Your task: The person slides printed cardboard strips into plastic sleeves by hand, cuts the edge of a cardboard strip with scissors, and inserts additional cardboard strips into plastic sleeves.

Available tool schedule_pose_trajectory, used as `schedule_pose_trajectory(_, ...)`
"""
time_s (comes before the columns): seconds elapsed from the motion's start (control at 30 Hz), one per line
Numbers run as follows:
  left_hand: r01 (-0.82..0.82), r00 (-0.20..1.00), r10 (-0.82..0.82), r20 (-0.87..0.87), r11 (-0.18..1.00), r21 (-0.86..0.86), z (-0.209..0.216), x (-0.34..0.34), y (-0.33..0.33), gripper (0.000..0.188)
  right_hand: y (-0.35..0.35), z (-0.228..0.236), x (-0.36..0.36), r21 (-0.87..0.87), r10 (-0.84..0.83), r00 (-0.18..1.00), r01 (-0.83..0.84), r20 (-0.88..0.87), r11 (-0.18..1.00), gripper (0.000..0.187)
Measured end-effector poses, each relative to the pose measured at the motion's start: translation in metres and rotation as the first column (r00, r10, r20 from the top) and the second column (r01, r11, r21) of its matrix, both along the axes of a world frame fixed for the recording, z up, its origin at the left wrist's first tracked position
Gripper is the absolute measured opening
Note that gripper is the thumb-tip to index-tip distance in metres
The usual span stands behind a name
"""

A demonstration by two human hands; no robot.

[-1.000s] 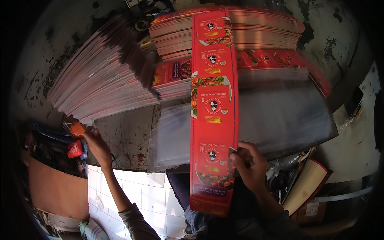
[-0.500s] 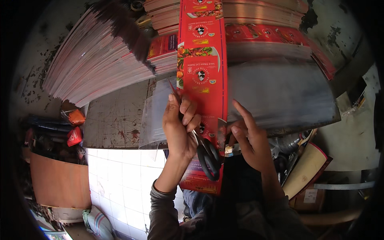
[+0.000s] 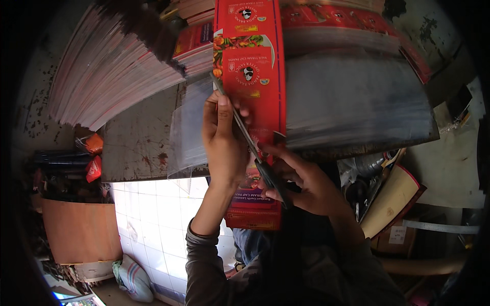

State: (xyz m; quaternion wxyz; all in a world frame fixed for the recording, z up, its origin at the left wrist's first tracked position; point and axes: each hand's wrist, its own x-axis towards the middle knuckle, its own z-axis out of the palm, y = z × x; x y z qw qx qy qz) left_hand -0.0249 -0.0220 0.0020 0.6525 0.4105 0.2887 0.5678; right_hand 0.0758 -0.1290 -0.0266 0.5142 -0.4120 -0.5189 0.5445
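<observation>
A pair of scissors (image 3: 250, 137) with dark handles lies slantwise over a long red printed strip (image 3: 255, 109), its tip pointing up and to the left. My left hand (image 3: 224, 137) is closed around the blades, thumb on top. At the handles, my right hand (image 3: 314, 186) has its thumb and fingers on either side of the dark loops; some of its fingers are hidden behind them. The strip reaches from the far side of the table past its near edge, over my lap. Clear plastic sheeting (image 3: 189, 122) lies beside the strip on the left.
Tall stacks of printed sheets (image 3: 112, 66) stand at the far left. A broad pile of clear plastic sheets (image 3: 357, 102) covers the table's right side. The scratched table (image 3: 138, 148) shows at left. Below sits an orange-brown panel (image 3: 81, 229) near a striped sack (image 3: 135, 280).
My right hand has moved left and down onto the scissor handles. The scissors have turned so their handles point more to the right. The view has shifted slightly.
</observation>
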Motion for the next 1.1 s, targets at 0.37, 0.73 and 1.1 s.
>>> schedule_pose_trajectory(0.37,0.144,0.695,0.223,-0.684,0.888,0.436,-0.002,-0.037,0.018,0.044,0.002,-0.009,0.005,-0.030,-0.019,0.931,0.009,-0.364,1.000,0.063)
schedule_pose_trajectory(0.73,0.014,0.967,0.041,-0.252,0.977,0.214,0.057,0.008,0.068,0.027,-0.044,0.000,0.028,0.037,-0.299,0.781,0.380,-0.548,0.924,0.074)
schedule_pose_trajectory(1.1,-0.043,0.980,0.080,-0.182,0.979,0.200,0.018,0.013,0.101,0.023,-0.054,-0.010,0.024,-0.132,-0.251,0.942,0.226,-0.221,0.965,0.063)
